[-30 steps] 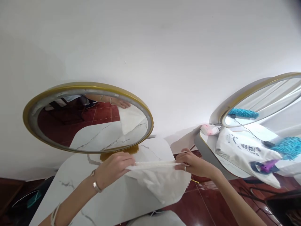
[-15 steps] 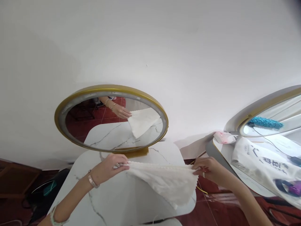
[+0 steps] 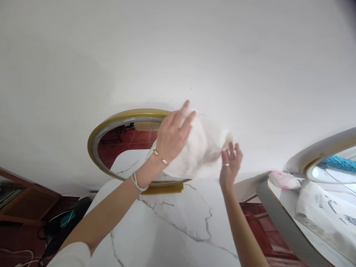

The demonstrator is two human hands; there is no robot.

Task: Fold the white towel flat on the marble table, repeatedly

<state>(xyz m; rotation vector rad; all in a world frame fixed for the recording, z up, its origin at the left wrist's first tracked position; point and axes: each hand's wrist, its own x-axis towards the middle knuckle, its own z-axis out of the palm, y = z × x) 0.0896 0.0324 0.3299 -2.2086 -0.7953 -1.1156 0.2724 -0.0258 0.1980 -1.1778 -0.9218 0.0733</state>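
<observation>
In front of the gold-rimmed oval mirror (image 3: 125,114), a thin white cloth (image 3: 201,142) is spread in the air, blurred by motion. It covers the mirror's right part. My left hand (image 3: 174,135), wearing bracelets, has the cloth's upper left edge at its fingertips; the exact grip is partly hidden. On the other side, my right hand (image 3: 231,163), with a ring on one finger, pinches the cloth's right end. Below both hands lies the white marble-patterned tabletop (image 3: 172,222).
To the right, a second table (image 3: 286,218) bears a pink-and-white packet (image 3: 285,180) and a white printed fabric (image 3: 325,211). Another oval mirror (image 3: 330,148) stands there, with a blue fluffy duster (image 3: 340,162) showing. A dark bag (image 3: 66,222) is on the left.
Both hands have risen from above the tabletop to the mirror, carrying the cloth up with them. The cloth now hangs across the mirror's right side. The view has shifted slightly left.
</observation>
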